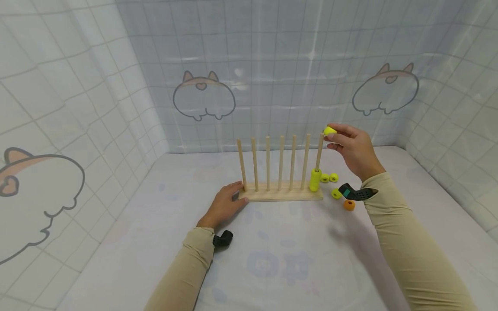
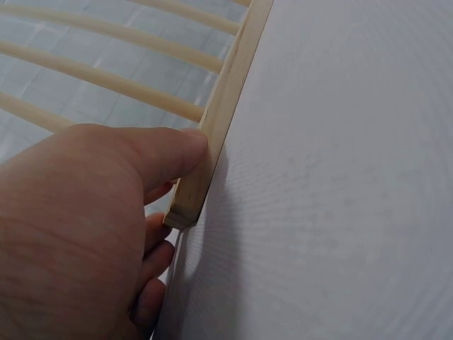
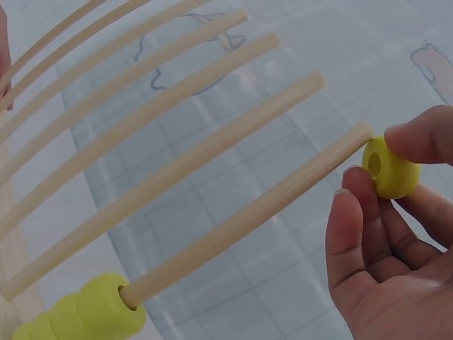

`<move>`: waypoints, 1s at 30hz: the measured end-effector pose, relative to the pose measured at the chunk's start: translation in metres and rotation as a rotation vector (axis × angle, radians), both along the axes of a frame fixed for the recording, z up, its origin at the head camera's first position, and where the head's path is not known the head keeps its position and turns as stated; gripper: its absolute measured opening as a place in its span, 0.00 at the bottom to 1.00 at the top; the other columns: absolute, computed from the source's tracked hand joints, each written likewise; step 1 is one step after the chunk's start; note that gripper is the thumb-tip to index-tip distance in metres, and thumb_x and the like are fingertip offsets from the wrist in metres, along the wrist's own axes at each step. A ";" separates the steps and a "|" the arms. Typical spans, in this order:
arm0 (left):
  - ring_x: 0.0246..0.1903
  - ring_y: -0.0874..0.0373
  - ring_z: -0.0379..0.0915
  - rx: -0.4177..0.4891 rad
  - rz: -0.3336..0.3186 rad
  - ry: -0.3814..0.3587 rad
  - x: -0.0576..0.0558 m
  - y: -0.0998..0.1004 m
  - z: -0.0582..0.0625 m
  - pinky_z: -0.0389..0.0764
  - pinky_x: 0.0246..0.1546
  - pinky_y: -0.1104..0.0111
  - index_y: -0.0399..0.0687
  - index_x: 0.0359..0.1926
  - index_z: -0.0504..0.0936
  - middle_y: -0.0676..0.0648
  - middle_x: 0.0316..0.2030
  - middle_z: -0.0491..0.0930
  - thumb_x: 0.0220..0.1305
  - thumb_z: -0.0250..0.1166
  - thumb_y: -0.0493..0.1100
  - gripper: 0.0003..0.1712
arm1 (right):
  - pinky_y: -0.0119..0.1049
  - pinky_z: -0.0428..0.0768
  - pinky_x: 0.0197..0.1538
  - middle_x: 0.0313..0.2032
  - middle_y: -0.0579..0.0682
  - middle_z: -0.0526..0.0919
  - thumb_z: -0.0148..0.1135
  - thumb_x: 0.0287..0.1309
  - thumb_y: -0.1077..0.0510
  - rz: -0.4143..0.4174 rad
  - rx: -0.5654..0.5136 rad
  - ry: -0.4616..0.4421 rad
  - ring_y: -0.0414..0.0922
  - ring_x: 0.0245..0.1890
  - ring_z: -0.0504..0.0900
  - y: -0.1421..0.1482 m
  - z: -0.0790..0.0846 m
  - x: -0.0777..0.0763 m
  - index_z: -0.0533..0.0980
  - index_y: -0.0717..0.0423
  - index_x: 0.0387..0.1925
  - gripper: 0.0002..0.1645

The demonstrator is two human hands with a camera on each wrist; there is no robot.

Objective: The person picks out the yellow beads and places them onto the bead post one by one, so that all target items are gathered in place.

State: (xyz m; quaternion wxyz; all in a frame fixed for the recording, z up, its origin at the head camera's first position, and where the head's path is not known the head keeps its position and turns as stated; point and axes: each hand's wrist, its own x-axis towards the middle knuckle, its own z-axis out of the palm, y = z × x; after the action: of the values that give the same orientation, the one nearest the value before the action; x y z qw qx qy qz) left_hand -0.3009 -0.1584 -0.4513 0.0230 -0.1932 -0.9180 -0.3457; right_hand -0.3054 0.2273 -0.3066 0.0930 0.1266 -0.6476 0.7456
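Observation:
A wooden rack (image 1: 280, 196) with several upright dowels stands on the table. My left hand (image 1: 224, 204) grips the left end of its base; in the left wrist view the thumb lies on the front face and the fingers curl behind. At the rack's right end, yellow beads (image 1: 315, 180) are stacked low on the rightmost dowel (image 3: 248, 212). My right hand (image 1: 354, 149) pinches another yellow bead (image 3: 393, 168) between thumb and fingers at that dowel's top. The bead's hole faces the dowel, and its edge is right at the tip.
Several loose yellow beads (image 1: 333, 177) lie right of the rack, with an orange bead (image 1: 349, 205) nearer the front. A grid-patterned curtain (image 1: 288, 86) hangs behind the table and at both sides.

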 end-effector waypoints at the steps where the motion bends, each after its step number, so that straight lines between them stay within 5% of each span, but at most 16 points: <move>1: 0.73 0.43 0.54 -0.001 0.000 -0.001 0.000 0.000 0.000 0.55 0.72 0.49 0.41 0.69 0.72 0.44 0.72 0.64 0.69 0.65 0.49 0.32 | 0.31 0.81 0.49 0.49 0.54 0.79 0.66 0.66 0.61 -0.001 0.000 0.001 0.50 0.51 0.78 0.000 0.000 0.000 0.71 0.67 0.65 0.29; 30: 0.73 0.43 0.54 -0.008 -0.002 -0.002 0.000 0.000 0.001 0.55 0.72 0.49 0.39 0.70 0.71 0.43 0.72 0.64 0.69 0.64 0.49 0.33 | 0.33 0.82 0.52 0.49 0.56 0.82 0.67 0.64 0.63 0.030 -0.020 0.035 0.47 0.48 0.82 -0.003 0.009 -0.002 0.73 0.69 0.61 0.26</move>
State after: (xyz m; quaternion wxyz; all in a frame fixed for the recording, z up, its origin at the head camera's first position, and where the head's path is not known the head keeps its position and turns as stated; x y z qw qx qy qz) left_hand -0.3008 -0.1581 -0.4500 0.0211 -0.1939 -0.9191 -0.3423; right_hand -0.3079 0.2239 -0.2977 0.0943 0.1485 -0.6365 0.7510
